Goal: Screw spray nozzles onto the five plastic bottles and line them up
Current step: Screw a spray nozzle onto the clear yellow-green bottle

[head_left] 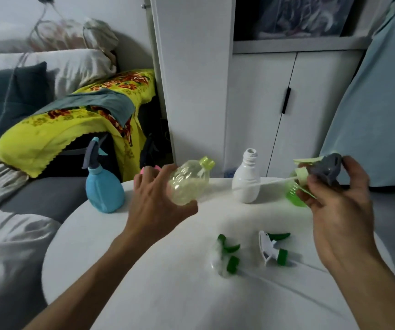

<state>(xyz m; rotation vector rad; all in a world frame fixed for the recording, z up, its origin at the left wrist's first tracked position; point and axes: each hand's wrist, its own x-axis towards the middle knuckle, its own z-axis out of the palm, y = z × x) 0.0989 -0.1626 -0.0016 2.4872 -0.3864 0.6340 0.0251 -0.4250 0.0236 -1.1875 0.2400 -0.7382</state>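
Note:
My left hand (156,198) grips a clear yellow-green bottle (189,179), tilted with its open neck up and to the right, above the white round table (144,270). My right hand (334,194) holds a grey and pale green spray nozzle (322,167); its thin dip tube (263,183) points left toward the bottle. A green bottle (294,194) is partly hidden behind that hand. A blue bottle (103,189) with a nozzle fitted stands at the table's left edge. A white bottle (247,179) stands open-necked at the back. Something pink (148,169) peeks out behind my left hand.
Two loose nozzles lie near the table's middle: a clear and green one (227,253) and a white and green one (272,248). A sofa with a yellow flowered cloth (72,129) is on the left. White cupboards (275,103) stand behind the table.

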